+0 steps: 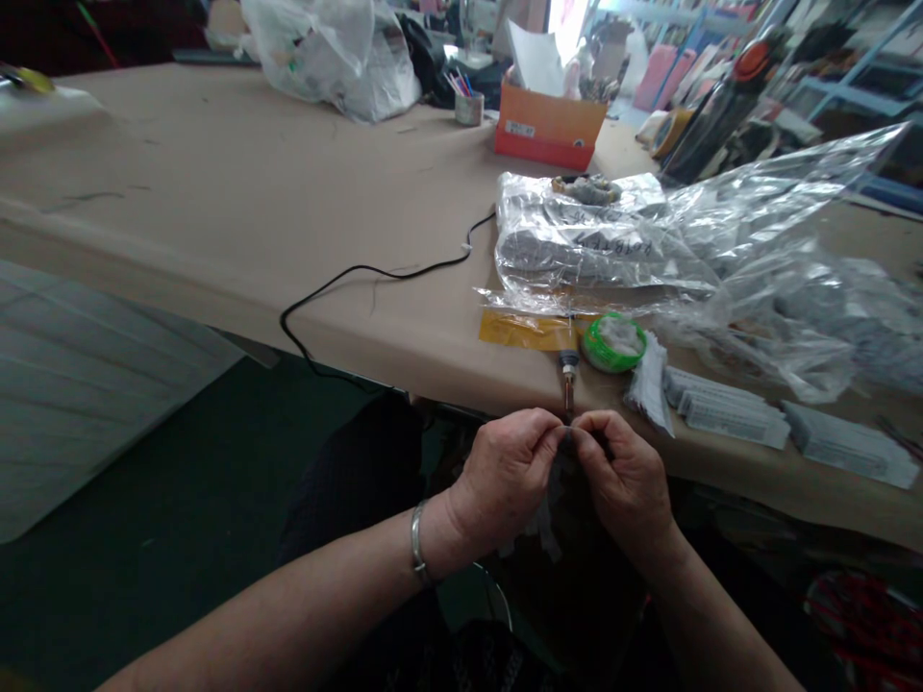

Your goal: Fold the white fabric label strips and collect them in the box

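Observation:
My left hand (505, 471), with a metal bangle (418, 543) on its wrist, is closed in a pinch at the table's front edge. Fingertip to fingertip with it, my right hand (626, 479) is pinched too. What sits between the fingertips is too small to make out. Just beyond them a thin tool with a copper-coloured tip (569, 384) and a dark collar lies over the edge, pointing at my fingers. A green ring-shaped container (612, 343) with whitish material stands to its right, near an amber strip (523, 330).
Clear plastic bags (598, 240) cover the table's right side. Stacks of pale labels (725, 406) lie along the front edge. A black cord (353, 272) crosses the brown table (216, 192) and hangs over its edge. Behind are an orange box (548, 120) and a white bag (332, 58).

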A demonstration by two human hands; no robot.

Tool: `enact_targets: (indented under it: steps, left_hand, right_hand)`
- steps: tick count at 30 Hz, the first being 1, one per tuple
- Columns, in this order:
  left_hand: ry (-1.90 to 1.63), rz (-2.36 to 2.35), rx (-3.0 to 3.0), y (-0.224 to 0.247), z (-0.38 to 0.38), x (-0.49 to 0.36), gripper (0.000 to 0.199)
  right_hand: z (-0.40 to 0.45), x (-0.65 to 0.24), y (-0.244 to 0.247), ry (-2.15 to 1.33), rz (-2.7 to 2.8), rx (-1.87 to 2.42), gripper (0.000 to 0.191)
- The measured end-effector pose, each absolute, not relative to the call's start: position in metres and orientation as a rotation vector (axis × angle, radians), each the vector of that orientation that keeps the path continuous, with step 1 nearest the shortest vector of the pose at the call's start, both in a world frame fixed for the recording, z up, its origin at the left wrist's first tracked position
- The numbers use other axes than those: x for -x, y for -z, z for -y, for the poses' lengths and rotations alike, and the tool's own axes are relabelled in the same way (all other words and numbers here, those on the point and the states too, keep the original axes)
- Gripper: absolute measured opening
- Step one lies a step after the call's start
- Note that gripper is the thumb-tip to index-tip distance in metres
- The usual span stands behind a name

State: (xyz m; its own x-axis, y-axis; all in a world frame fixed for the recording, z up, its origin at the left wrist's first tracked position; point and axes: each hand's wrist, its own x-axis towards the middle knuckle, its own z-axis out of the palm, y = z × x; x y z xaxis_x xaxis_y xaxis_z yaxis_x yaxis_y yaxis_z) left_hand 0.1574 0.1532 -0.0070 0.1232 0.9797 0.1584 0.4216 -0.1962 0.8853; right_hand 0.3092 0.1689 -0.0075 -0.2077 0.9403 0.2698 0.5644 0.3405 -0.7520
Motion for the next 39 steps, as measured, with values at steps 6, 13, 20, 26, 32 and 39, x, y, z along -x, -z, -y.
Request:
enact_targets:
  steps: [6,13,20,26,32,39]
  left_hand:
    - [-1.034,-1.358,-1.753,0.008,-0.157,-0.156,0.025]
    - [-1.108,-1.356,-1.730,0.013,-0.163,-0.159,0.021]
    - [-1.093,-1.354,-1.741,0.010,-0.155,-0.155,0.020]
    - [-0.991,-1.361,-1.710,0.024,-0.144,-0.144,0.020]
    - [-0.959,-1.438,-1.651,0.038,-0.142,-0.138,0.029]
    - [-0.852,-1.418,-1.631,0.041,-0.135,-0.146,0.020]
  right_hand:
    - [-0.170,-0.310,0.008,-0.639,1.892,1.309,0.012]
    - [-0.175,-0.309,0.011,-0.591,1.873,1.304,0.012]
    - [-0.162,-0.317,0.003,-0.463,2.034,1.194,0.007]
    - [-0.188,-0.341,-0.032,0.198,2.167,1.106,0.019]
    - [-0.236,-0.347,-0.042,0.501,2.293,1.324,0.020]
    - [-0.206,-0.385,-0.030,0.213,1.992,1.176,0.014]
